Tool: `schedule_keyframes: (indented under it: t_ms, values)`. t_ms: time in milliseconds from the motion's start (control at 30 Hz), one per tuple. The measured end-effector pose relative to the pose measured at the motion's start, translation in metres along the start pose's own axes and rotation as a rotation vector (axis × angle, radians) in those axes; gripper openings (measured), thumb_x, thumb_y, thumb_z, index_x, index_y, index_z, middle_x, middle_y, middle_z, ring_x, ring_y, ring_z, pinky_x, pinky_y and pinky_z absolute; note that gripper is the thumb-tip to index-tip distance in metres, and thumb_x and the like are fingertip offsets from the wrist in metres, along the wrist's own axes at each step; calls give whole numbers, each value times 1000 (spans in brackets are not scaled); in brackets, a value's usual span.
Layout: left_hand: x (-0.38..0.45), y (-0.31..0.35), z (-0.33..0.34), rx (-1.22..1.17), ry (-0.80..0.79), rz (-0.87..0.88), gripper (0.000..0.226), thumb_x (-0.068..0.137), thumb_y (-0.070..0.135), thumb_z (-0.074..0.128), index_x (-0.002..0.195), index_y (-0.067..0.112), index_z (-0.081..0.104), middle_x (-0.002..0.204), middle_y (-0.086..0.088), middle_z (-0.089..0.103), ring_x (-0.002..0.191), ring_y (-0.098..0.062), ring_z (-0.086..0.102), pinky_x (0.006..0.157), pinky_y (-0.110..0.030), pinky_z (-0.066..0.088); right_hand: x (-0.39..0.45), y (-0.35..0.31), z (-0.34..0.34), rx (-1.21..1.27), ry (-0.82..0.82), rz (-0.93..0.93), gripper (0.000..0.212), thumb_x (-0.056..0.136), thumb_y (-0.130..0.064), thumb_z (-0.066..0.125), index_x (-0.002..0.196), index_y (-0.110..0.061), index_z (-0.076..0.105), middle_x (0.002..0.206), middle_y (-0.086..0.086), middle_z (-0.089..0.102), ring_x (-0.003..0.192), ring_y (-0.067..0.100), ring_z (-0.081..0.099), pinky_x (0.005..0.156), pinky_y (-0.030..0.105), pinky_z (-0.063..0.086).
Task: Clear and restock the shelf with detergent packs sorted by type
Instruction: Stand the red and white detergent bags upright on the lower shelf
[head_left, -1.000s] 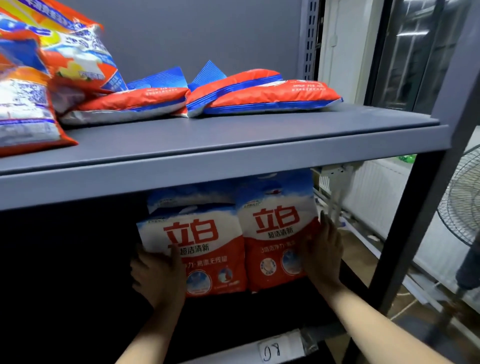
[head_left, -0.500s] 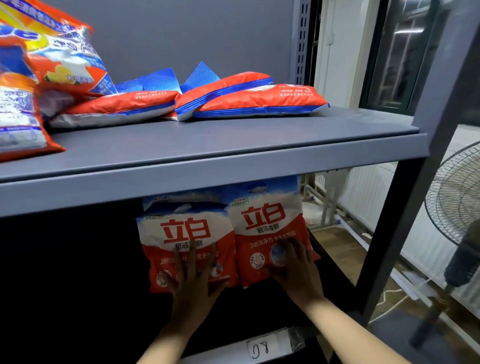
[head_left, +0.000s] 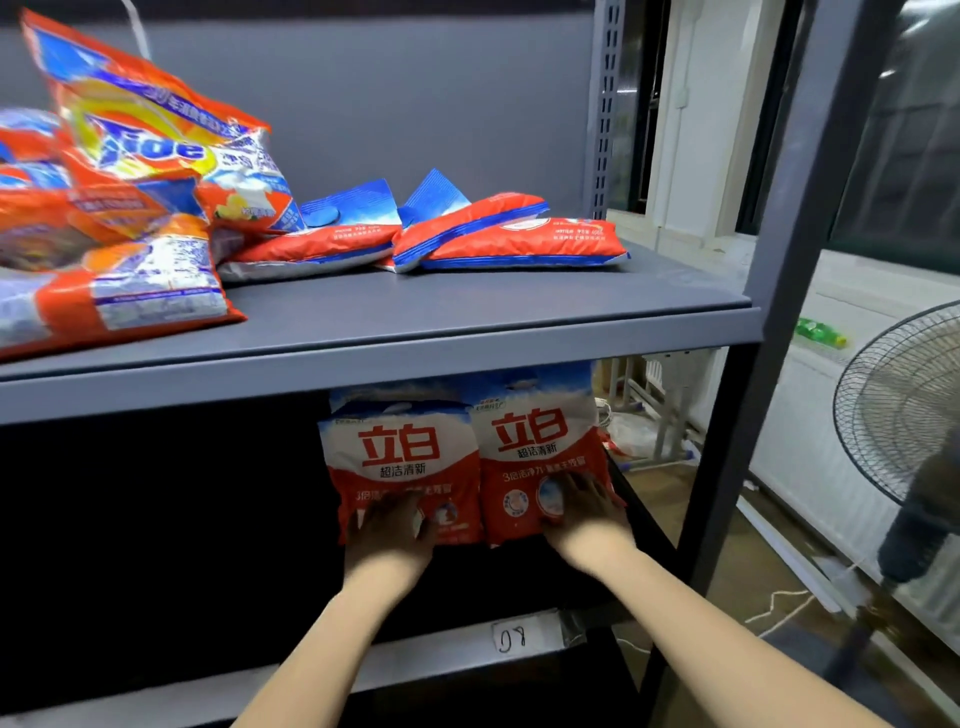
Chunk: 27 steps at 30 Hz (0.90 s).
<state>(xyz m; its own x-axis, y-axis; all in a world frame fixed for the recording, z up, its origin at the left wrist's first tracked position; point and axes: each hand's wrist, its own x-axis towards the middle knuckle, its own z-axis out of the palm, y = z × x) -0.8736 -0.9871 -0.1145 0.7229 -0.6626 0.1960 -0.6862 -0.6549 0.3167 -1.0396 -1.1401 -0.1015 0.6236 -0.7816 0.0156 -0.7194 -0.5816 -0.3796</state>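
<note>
While both hands work on the lower shelf (head_left: 363, 670), the left hand (head_left: 388, 532) lies flat, fingers spread, against the foot of the left Liby pack (head_left: 400, 457); the right hand (head_left: 584, 514) presses likewise, fingers extended, on the right Liby pack (head_left: 540, 447). Neither hand grips anything. Both packs stand upright, side by side and touching, faces forward, with further packs of the same print apparently behind them. At 12 o'clock from the hands, on the upper shelf (head_left: 467, 306), matching red-and-blue packs (head_left: 514, 239) lie flat; at 10 o'clock, Tide packs (head_left: 150, 140) are heaped loosely, tilted and overlapping. Judgement: restocking is under way and roughly half done at most. The lower row is started; the upper shelf remains mixed and unsorted. A label reading 08 (head_left: 511, 638) marks the lower shelf's front edge.
</note>
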Motion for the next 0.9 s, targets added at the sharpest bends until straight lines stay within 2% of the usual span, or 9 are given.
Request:
schedule_keyframes:
  t_ms: [100,167,300,367,467,533,600,700,900]
  values:
    - [-26,10,-24,5,48,11,40,95,43,42,129,24,52,128,-1,58,112,-18,56,89,-26,45,-25,-7,-21,-24,-11,-37,58,85,-42,58,137,-23,41,141,6,45,130,28,41,106,38,38]
    - [-43,18,-45,38,85,11,30,95,41,41,112,23,58,111,-1,65,97,-19,61,75,-27,43,-43,-16,-38,-46,-17,-51,40,88,-42,53,120,-18,52,122,7,58,115,27,54,96,35,45]
    - [-69,31,-90,59,253,97,29,94,41,41,106,21,57,107,2,62,102,-20,58,90,-35,37,-73,-34,-74,-88,171,-167,52,91,-51,46,130,-17,49,125,5,56,118,26,50,97,38,39]
    - [-75,37,-113,20,356,170,32,91,42,42,104,21,63,101,4,65,98,-19,60,88,-34,40,-83,-44,-91,-29,262,-216,51,91,-53,46,129,-19,52,125,1,57,119,23,50,97,37,40]
    - [-77,49,-147,-44,509,261,31,81,42,40,70,21,60,70,4,64,72,-20,61,71,-34,43,-98,-59,-118,95,400,-284,33,88,-53,50,99,-27,66,101,-7,67,102,17,57,82,31,44]
    - [-75,57,-171,-72,615,278,32,79,42,38,62,20,53,61,4,58,64,-21,56,66,-33,39,-107,-70,-138,164,451,-307,30,87,-52,52,80,-27,65,83,-11,67,86,14,60,70,27,43]
    - [-66,66,-195,-139,681,273,32,82,41,40,64,17,53,63,3,58,66,-21,53,68,-34,37,-110,-83,-159,201,510,-328,32,86,-51,52,74,-24,64,74,-10,66,76,13,60,65,27,44]
    - [-41,78,-226,-224,673,231,25,88,35,48,79,15,59,83,2,65,81,-21,55,75,-34,36,-99,-100,-190,242,619,-341,33,87,-48,52,72,-21,64,71,-7,66,73,17,60,64,28,45]
    - [39,91,-253,-307,390,149,33,88,37,49,114,19,59,119,-2,62,110,-24,55,91,-41,45,-30,-114,-228,218,548,-180,23,88,-37,54,97,-17,63,101,2,66,100,25,57,76,33,45]
